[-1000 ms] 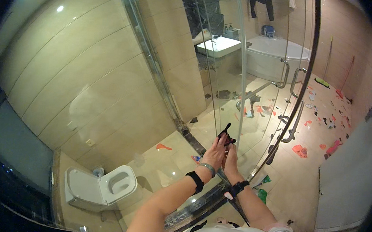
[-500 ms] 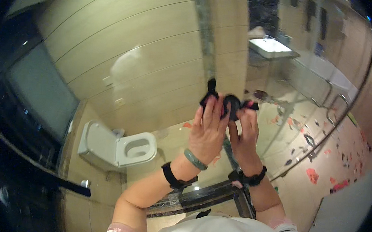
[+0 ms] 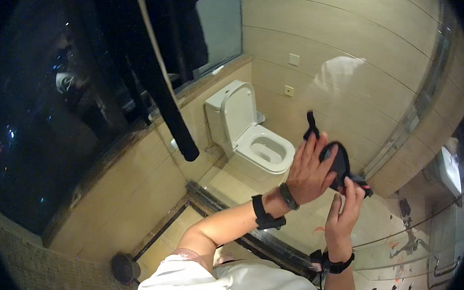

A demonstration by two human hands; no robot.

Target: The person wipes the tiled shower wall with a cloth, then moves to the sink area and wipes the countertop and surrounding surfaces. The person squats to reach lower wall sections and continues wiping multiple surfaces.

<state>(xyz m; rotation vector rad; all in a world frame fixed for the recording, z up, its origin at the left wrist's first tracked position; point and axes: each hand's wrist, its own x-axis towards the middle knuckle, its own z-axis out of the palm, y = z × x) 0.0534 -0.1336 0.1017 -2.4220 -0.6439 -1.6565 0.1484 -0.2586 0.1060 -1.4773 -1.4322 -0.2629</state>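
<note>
In front of me, in the air, is a black item with a rounded dark pad (image 3: 342, 164) and narrow straps; its exact kind I cannot make out. Against its left part lies my left hand (image 3: 311, 173), fingers stretched and spread, the back of the hand toward me. One black strap (image 3: 311, 121) sticks up past those fingertips. At the lower right of the pad, my right hand (image 3: 347, 207) pinches the edge between thumb and fingers, beside another strap end (image 3: 363, 185) with a bit of pink. My left fingers partly hide the item.
A white toilet (image 3: 238, 112) with raised lid stands beyond my left arm. A rod with a black end (image 3: 190, 149) slants in from the upper left. A low dark stone ledge (image 3: 205, 195) crosses before me; a dark bin (image 3: 124, 268) is at lower left. Curved glass with a metal handle (image 3: 444, 268) is at right.
My view has swung left, so the toilet and wall sit farther right. Both hands stay at the black item, which now tilts down to the right; my left fingers look more spread.
</note>
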